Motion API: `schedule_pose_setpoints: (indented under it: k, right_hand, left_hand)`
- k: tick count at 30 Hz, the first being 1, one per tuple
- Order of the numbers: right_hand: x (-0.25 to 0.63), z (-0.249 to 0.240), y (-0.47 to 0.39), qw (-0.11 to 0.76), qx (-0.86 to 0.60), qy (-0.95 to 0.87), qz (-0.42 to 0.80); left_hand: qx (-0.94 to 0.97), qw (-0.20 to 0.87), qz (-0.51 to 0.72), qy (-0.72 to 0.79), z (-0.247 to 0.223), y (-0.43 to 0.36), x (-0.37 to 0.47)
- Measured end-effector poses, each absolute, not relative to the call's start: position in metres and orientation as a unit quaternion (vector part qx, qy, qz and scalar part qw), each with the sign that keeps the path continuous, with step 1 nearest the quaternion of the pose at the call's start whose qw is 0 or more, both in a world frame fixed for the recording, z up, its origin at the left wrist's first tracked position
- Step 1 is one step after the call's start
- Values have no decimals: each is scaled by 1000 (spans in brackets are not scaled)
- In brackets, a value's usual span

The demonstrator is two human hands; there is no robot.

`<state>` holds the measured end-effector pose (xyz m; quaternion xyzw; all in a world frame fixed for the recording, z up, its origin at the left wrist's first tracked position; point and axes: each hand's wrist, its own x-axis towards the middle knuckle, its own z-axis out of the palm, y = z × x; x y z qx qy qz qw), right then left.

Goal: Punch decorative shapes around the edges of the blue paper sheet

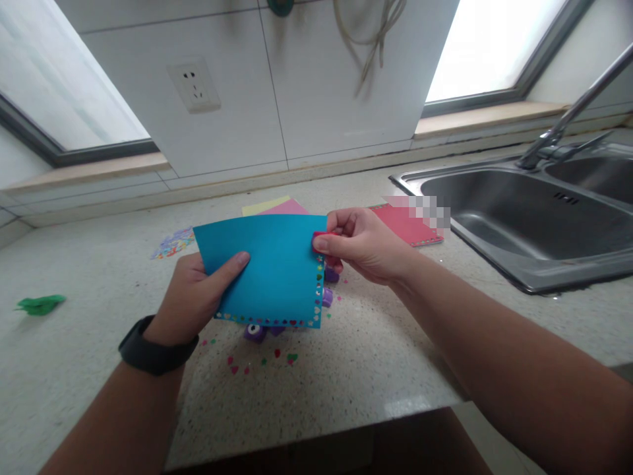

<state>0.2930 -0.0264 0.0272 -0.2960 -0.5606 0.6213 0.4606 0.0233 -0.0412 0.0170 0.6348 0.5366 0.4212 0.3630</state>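
Observation:
My left hand [205,287] grips the left side of a blue sheet of paper [267,264], thumb on top, fingers hidden beneath. Small punched shapes run along the sheet's lower edge and up part of its right edge. At the upper right edge, my right hand [363,244] is closed around a small red craft punch [320,241], which sits over the paper's border. Behind and below the sheet, purple craft punches [255,332] rest on the counter, partly covered. Little paper cut-outs [293,357] in pink, red and green lie scattered in front.
A red sheet with a punched border [405,223] lies to the right, beside the steel sink [475,204]. Yellow and pink sheets [284,206] lie behind the blue one. At left are a patterned piece [173,243] and a green crumpled item [41,304]. The counter's front edge [316,435] runs below.

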Motion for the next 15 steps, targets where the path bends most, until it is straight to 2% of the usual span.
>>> schedule_pose_setpoints:
  k: [9,15]
  right_hand:
    - [298,28,-22,442,-322,-569,614]
    - [304,25,-14,491,-337,-553,583]
  left_hand:
    - [624,367,434,536,14,-36,21]
    - [625,363,436,536,16,-33,19]
